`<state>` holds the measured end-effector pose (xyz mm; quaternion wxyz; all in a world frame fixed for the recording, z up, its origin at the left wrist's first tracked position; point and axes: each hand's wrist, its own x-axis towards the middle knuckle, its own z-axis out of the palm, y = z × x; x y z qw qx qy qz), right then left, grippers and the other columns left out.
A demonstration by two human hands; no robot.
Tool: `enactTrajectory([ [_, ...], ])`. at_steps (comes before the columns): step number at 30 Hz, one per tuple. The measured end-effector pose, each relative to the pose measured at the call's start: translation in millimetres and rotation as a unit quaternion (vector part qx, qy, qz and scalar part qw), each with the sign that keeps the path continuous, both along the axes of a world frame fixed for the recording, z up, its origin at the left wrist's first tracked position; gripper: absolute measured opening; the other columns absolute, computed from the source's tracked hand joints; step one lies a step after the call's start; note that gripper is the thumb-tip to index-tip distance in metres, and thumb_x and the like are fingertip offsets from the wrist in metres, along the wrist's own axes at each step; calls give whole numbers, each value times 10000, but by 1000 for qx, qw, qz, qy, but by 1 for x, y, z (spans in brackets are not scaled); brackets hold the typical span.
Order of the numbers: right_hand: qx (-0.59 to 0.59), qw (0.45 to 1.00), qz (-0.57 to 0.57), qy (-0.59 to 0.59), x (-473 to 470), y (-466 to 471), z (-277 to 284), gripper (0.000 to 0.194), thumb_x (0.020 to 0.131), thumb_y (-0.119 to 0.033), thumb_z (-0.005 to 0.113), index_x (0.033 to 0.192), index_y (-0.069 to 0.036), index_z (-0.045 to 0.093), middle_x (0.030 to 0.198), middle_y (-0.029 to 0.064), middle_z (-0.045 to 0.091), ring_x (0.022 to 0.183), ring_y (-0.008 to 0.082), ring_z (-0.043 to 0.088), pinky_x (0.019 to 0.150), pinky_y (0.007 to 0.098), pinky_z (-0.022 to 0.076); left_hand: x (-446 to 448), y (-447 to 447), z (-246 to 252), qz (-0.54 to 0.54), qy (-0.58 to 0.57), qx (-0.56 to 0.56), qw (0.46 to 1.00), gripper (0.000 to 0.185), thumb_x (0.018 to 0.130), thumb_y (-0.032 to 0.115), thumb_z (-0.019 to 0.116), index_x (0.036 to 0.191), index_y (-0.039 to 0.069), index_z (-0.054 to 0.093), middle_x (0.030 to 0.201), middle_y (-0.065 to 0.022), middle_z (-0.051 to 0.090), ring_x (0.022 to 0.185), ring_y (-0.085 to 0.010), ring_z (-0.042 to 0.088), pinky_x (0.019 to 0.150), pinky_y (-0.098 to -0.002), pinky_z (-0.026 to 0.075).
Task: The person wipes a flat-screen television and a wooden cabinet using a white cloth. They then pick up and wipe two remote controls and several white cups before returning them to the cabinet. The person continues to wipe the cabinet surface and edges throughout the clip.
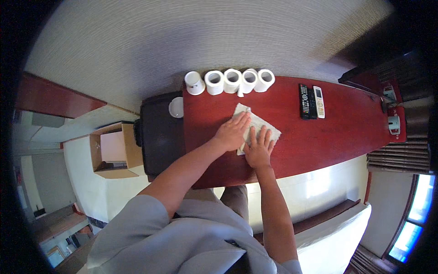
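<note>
A whitish cloth or paper sheet [261,123] lies spread, corners askew, on the red wooden tabletop [328,140]. My left hand [236,132] rests palm down on its left part, fingers pointing up and to the right. Beside it, my right hand [259,147] presses flat on the lower middle, fingers slightly apart. Neither hand grips anything visible. Beyond the hands, against the wall, stand several white paper rolls [232,81] in a row, with a white paper cup [194,83] at their left end.
Remote controls, one black [303,101] and one white [319,102], lie to the right. A black suitcase-like object [160,137] adjoins the table's left end, bearing a round white dish or lid [176,107]. An open cardboard box [129,150] stands farther left. A white mug-like object [394,125] is far right.
</note>
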<state>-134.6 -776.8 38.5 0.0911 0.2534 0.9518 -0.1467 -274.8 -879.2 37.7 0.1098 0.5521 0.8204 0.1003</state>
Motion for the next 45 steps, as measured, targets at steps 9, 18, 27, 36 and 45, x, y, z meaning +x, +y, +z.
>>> enactTrajectory([
  [9, -13, 993, 112, 21, -39, -113, 10, 679, 966, -387, 543, 1576, -216, 299, 1660, 215, 123, 1529, 458, 87, 1173, 693, 115, -7, -139, 10, 131, 23, 34, 991, 669, 854, 154, 520, 1475, -63, 395, 1589, -232, 328, 1508, -319, 271, 1227, -424, 249],
  [18, -24, 983, 176, 47, 37, -160, 17, 702, 950, -432, 571, 1573, -230, 318, 1662, 197, 152, 1537, 415, 121, 1183, 652, 151, 73, -201, 5, 125, 32, -17, 991, 693, 830, 147, 564, 1433, -144, 383, 1554, -317, 311, 1498, -418, 241, 1234, -460, 220],
  [27, 14, 989, 148, 14, 109, -157, 28, 659, 998, -377, 503, 1578, -139, 299, 1663, 193, 166, 1548, 370, 122, 1216, 587, 122, 134, -201, 27, 28, -10, -31, 999, 766, 880, 235, 657, 1479, -112, 328, 1582, -333, 229, 1499, -457, 195, 1224, -511, 202],
  [36, 63, 997, 5, -42, 129, -124, 21, 598, 1019, -299, 422, 1575, -109, 307, 1664, 239, 116, 1538, 444, 87, 1209, 629, 96, 154, -129, 18, -41, 8, -97, 994, 770, 904, 195, 586, 1531, -87, 241, 1625, -319, 108, 1511, -505, 94, 1215, -598, 120],
  [45, 30, 993, -107, -47, 126, -74, 31, 560, 1026, -292, 412, 1564, -150, 354, 1635, 277, 183, 1507, 512, 132, 1175, 688, 134, 151, -48, 9, -116, -31, -142, 983, 1004, 831, 321, 617, 1557, -101, 66, 1625, -341, -28, 1512, -512, -87, 1213, -587, -55],
])
